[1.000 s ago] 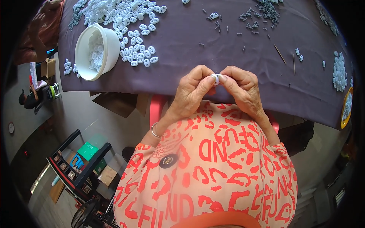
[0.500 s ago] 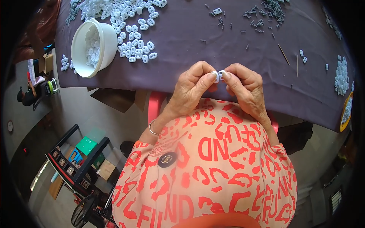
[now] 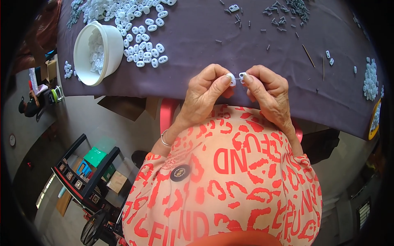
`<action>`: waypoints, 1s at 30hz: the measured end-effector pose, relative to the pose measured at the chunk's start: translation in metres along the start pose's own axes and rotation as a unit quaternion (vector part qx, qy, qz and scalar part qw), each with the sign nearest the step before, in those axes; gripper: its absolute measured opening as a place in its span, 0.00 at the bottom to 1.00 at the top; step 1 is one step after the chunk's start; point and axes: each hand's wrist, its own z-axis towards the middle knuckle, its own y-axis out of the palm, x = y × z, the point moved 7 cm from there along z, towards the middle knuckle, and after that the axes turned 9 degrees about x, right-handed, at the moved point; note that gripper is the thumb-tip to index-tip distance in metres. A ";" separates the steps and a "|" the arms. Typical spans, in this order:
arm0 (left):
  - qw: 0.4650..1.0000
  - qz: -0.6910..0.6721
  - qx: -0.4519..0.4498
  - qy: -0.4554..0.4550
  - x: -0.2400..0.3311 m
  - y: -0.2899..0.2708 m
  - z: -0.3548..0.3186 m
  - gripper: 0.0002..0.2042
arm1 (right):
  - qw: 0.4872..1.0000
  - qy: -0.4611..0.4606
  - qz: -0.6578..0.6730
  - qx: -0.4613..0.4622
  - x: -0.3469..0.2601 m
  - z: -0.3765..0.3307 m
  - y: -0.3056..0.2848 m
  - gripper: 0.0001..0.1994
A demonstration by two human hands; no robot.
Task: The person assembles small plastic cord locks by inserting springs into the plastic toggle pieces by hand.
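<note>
My left hand (image 3: 205, 90), a bracelet at its wrist, pinches a white oval cord lock shell (image 3: 232, 80) between thumb and forefinger, just above the table's near edge. In my right hand (image 3: 269, 92) is a smaller white cord lock piece (image 3: 242, 76) with a hole, partly covered by the thumb. The two parts are slightly apart. A thin metal spring (image 3: 237, 78) seems to bridge the gap between them. Many more white two-holed oval pieces (image 3: 143, 47) lie at the left of the table, and a heap of small springs (image 3: 297, 11) lies at the far right.
A white plastic tub (image 3: 113, 45) of small pieces lies tilted at the left on the dark tablecloth (image 3: 180, 45). Right of my hands are a thin stick (image 3: 308, 55), a few loose pieces, a pale pile (image 3: 370, 80) and a yellow-rimmed tray (image 3: 372, 133) at the edge.
My hands have moved slightly apart, opening a gap between the two white pieces where the spring now shows. The piece in my right hand has shifted a little to the right.
</note>
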 end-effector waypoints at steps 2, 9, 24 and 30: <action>1.000 -0.001 -0.002 -0.002 -0.001 0.001 0.000 0.09 | 1.000 -0.006 -0.003 0.003 0.001 0.000 -0.001 0.07; 1.000 -0.017 -0.007 -0.005 0.000 0.001 -0.003 0.09 | 1.000 -0.027 -0.005 0.010 -0.003 -0.003 -0.004 0.07; 1.000 -0.019 -0.007 0.004 -0.002 0.000 -0.011 0.08 | 0.999 -0.034 -0.018 0.001 -0.005 -0.011 0.002 0.06; 1.000 -0.019 -0.004 0.005 -0.003 -0.001 -0.012 0.08 | 0.999 -0.040 -0.017 0.002 -0.005 -0.012 0.002 0.06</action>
